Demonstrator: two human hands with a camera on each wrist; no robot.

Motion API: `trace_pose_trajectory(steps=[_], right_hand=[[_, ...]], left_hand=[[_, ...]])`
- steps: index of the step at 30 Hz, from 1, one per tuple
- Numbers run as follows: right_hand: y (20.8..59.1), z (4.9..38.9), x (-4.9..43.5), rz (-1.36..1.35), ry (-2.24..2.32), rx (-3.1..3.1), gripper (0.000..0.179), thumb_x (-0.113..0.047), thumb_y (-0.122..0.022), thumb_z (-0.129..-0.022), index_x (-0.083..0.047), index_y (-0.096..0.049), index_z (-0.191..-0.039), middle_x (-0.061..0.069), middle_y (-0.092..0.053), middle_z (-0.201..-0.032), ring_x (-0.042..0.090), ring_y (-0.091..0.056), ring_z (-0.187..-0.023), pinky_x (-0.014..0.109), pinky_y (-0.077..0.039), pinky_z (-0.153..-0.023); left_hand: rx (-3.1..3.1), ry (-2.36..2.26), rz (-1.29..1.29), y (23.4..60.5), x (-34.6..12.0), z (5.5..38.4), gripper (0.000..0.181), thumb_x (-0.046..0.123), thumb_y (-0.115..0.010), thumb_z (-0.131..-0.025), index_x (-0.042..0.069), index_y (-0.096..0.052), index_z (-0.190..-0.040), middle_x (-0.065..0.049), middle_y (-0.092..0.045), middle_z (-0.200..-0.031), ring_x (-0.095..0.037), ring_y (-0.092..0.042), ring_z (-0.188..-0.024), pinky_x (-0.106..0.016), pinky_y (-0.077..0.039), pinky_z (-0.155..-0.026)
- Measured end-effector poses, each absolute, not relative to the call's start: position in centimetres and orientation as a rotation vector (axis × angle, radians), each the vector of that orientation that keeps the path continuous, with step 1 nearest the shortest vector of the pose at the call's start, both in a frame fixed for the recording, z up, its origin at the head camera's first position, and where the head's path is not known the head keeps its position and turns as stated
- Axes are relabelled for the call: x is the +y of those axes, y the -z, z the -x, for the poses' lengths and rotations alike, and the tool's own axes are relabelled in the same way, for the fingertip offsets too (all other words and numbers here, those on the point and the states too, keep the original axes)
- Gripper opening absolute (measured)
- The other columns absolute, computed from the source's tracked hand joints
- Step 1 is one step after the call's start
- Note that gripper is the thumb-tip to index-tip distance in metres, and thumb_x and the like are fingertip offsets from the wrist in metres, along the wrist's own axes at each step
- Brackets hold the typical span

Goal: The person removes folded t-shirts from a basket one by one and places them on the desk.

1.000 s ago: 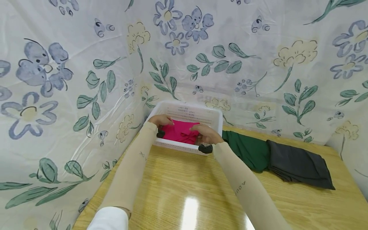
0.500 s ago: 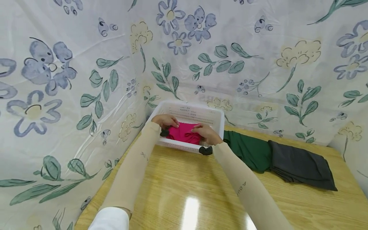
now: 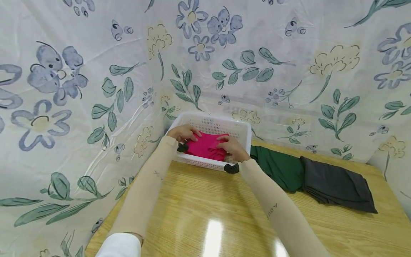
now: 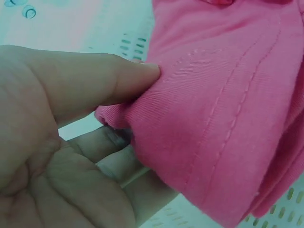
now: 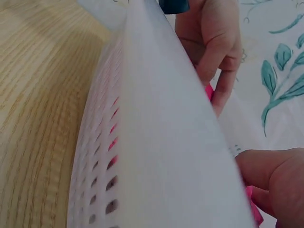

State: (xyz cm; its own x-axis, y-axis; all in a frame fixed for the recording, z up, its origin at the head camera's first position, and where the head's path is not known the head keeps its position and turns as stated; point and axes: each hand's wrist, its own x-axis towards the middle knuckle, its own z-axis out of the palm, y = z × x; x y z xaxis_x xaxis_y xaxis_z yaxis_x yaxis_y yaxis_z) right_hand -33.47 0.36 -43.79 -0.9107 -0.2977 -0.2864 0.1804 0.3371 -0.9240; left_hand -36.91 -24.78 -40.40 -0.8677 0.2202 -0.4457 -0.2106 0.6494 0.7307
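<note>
A bright pink folded garment (image 3: 207, 144) with a double-stitched hem lies in a white perforated plastic basket (image 3: 212, 165). At its left end my left hand (image 3: 183, 133) grips it. The left wrist view shows the left thumb (image 4: 128, 78) on top of the pink fabric (image 4: 223, 109) and the other fingers underneath. My right hand (image 3: 233, 147) is at the garment's right end, fingers bent over its edge. In the right wrist view the basket's wall (image 5: 166, 123) hides most of the garment, and pink fabric shows between the right fingers (image 5: 273, 175).
Right of the basket, a folded dark green garment (image 3: 279, 167) lies on the wooden table (image 3: 192, 203), beside a folded dark grey one (image 3: 337, 184). A flower-printed cloth (image 3: 257, 92) hangs behind and to the left. Dark wrist devices (image 3: 232, 168) sit close to the basket's front rim.
The hands came closer together over the garment, then parted slightly. The pink garment now lies spread a little wider in the basket. The head view has shifted slightly.
</note>
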Motion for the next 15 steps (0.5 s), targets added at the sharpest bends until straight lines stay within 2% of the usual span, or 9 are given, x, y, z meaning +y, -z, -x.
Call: trace_pose_trajectory(steps=[6,15], right_hand=[[43.4,33.2,1.0,0.152,1.613,2.247,0.037,-0.014,-0.067,-0.099,-0.010,-0.063,-0.136,0.011,-0.061,-0.121,0.021,-0.058,-0.090,0.032,-0.055,-0.079],[42.9,33.5,1.6,0.199,1.621,2.276,0.033,-0.016,-0.067,-0.100,-0.011,-0.065,-0.133,0.011,-0.061,-0.122,0.020,-0.059,-0.088,0.029,-0.053,-0.077]], left_hand=[[2.375,-1.211,-0.014,39.9,-25.0,36.6,0.035,0.003,-0.065,-0.097,0.002,-0.067,-0.132,-0.013,-0.058,-0.117,-0.020,-0.056,-0.092,-0.031,-0.054,-0.073],[2.353,-1.311,-0.033,39.2,-24.7,36.2,0.035,0.000,-0.064,-0.098,0.000,-0.066,-0.134,-0.010,-0.058,-0.115,-0.015,-0.056,-0.084,-0.027,-0.053,-0.069]])
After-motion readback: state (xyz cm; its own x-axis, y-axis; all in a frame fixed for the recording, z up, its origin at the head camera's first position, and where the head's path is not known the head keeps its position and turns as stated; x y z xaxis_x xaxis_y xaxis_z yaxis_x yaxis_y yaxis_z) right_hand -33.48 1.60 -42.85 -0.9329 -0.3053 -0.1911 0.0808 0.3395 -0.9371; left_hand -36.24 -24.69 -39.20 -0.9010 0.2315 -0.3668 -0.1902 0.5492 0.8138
